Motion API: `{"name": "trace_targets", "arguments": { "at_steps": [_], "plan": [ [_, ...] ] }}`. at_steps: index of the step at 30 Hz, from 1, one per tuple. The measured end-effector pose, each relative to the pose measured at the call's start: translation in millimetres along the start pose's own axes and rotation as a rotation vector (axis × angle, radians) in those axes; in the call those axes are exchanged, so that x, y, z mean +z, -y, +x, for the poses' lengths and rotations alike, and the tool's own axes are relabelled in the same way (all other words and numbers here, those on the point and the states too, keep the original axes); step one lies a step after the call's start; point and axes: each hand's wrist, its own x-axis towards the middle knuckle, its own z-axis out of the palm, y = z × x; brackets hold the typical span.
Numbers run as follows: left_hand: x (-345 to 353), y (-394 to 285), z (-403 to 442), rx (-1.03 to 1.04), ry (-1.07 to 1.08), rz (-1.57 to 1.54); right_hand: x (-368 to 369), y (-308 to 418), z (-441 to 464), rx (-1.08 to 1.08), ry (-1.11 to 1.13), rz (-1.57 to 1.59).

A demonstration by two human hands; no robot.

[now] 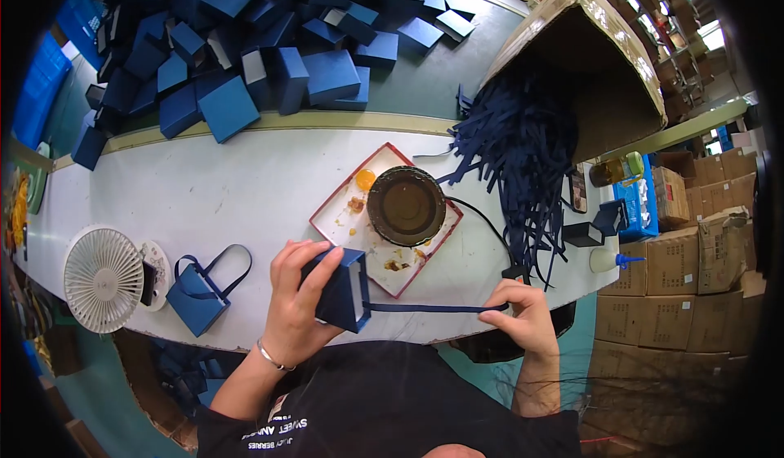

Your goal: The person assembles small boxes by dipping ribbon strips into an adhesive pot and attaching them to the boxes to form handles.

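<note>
My left hand is wrapped round a small blue box whose pale inner side faces right. From that side a dark blue ribbon runs nearly straight across to my right hand, which pinches its far end between thumb and finger. Just beyond the hands, a round dark pot of brown liquid stands on a red-rimmed white tray stained with amber drips. To the left lies a blue box with a ribbon loop on the white table.
A white fan stands at the table's left. Many blue boxes are heaped at the back. Loose ribbons spill from a tipped cardboard carton at the right, near a glue bottle. A black cord runs from the pot.
</note>
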Motion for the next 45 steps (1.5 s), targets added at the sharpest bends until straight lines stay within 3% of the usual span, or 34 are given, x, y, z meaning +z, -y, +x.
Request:
{"name": "trace_targets", "arguments": {
  "at_steps": [2, 6, 10, 15, 18, 21, 25, 29, 45],
  "plan": [
    [3, 3, -3, -0.006, -0.005, 0.0, -7, -15, -7, 0.078, -0.129, 0.239],
    [11, 7, -11, 0.017, 0.021, 0.02, 3, -46, -2, -0.016, -0.309, 0.598],
    [21, 5, -21, -0.01, 0.019, -0.037, 23, -55, 14, -0.058, -0.203, 1.144],
    [27, 9, -28, -0.043, 0.052, -0.058, 40, -42, 31, -0.014, -0.193, 1.341],
    [30, 11, -30, -0.05, 0.063, -0.038, 43, -29, 41, 0.071, -0.227, 1.342],
    [33, 15, -30, -0.047, 0.049, -0.036, 28, -32, 47, 0.231, -0.007, 1.164],
    [34, 17, -26, -0.028, 0.047, -0.038, 41, -33, 60, 0.296, -0.08, 0.695],
    [36, 16, -21, -0.015, 0.055, -0.045, 46, -41, 76, 0.288, 0.013, 0.637],
    [36, 18, -15, -0.039, 0.085, -0.045, 52, -43, 99, 0.275, -0.005, 0.585]
  ]
}}
